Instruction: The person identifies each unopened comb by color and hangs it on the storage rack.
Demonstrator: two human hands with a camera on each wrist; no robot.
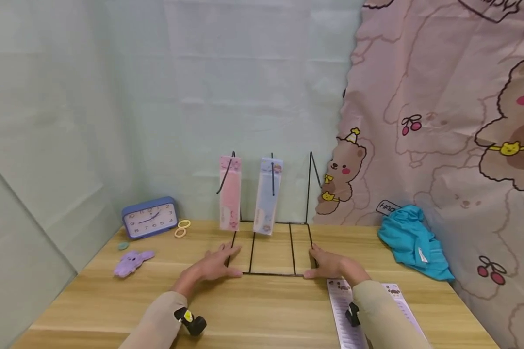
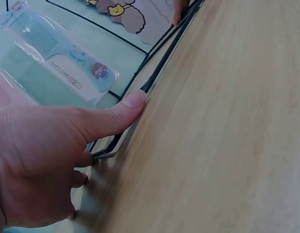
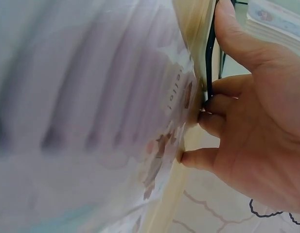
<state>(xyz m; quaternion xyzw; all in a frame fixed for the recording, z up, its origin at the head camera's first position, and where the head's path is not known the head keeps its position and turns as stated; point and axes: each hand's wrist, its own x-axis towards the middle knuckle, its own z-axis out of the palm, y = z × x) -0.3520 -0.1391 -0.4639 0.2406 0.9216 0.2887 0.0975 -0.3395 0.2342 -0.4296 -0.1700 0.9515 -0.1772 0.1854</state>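
A black wire display rack (image 1: 272,274) lies with its base flat on the wooden table and hooks rising at the back. My left hand (image 1: 216,264) grips its front left corner, the thumb along the front wire and the fingers at the side. At the front right corner, my right hand (image 1: 329,264) holds the wire between thumb and fingers. A pink comb packet (image 1: 229,203) hangs from the left hook. The middle hook carries a blue packaged comb (image 1: 266,208), its teeth visible in the left wrist view. Nothing hangs on the right hook.
Light purple printed packets (image 1: 343,315) lie under my right forearm. On the left are a blue clock (image 1: 150,218), cream rings (image 1: 181,229), a green ring (image 1: 123,245) and a purple plush toy (image 1: 131,262). Teal cloth (image 1: 412,242) sits at the right edge, before a bear-print curtain (image 1: 441,145).
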